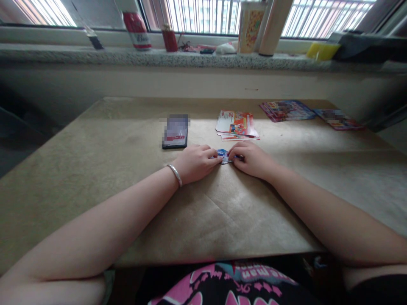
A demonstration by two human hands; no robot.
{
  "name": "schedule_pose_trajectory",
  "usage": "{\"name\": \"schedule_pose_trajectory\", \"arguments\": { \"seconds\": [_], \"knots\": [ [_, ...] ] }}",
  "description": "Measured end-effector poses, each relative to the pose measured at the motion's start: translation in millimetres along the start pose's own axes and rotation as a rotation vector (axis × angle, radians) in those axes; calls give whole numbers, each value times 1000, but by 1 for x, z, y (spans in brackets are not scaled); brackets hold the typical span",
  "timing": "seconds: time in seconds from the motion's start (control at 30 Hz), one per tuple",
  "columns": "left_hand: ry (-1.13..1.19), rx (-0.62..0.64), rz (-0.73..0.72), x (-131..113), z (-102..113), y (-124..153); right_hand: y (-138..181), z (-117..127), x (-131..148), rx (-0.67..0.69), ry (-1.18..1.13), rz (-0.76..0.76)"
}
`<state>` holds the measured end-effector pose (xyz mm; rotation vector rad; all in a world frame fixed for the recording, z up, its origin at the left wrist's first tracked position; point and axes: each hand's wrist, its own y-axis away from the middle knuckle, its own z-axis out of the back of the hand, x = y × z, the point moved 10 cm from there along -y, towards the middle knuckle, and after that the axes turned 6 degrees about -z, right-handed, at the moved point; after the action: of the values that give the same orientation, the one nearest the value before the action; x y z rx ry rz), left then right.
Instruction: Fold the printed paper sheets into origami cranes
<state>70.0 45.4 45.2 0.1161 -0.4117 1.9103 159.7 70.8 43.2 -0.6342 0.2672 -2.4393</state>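
Observation:
A small blue and white printed piece of paper (224,155), perhaps a folded card, lies on the table between my hands. My left hand (197,162) is closed at its left side, fingertips pressed onto it. At the opposite end, the bent thumb and fingers of my right hand (250,157) pinch the paper. Fingers hide both ends of it. Just beyond my hands is a loose stack of red and white printed cards (237,124). A dark phone-like device (176,131), partly pixelated, lies past my left hand.
Colourful printed cards (288,110) lie at the back right of the table (95,161), with another small pile (338,119) beside them. On the stone windowsill (190,60) stand a red can (137,30), a patterned cup (251,27) and a tall cylinder (275,27).

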Motion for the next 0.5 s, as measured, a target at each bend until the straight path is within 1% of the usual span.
{"name": "schedule_pose_trajectory", "arguments": {
  "seconds": [0.17, 0.23, 0.37, 0.5],
  "knots": [
    [64, -42, 45, 8, -1, 2, -1, -1, -3, -18, -46, -97],
    [77, -56, 54, 10, -1, 2, -1, 1, -4, -48, -61, -77],
    [101, -47, 57, 11, -4, 1, -1, 2, -5, -102, 14, -25],
    [116, -54, 32, 9, -4, 1, -1, -4, -5, -53, 12, -26]
  ]
}}
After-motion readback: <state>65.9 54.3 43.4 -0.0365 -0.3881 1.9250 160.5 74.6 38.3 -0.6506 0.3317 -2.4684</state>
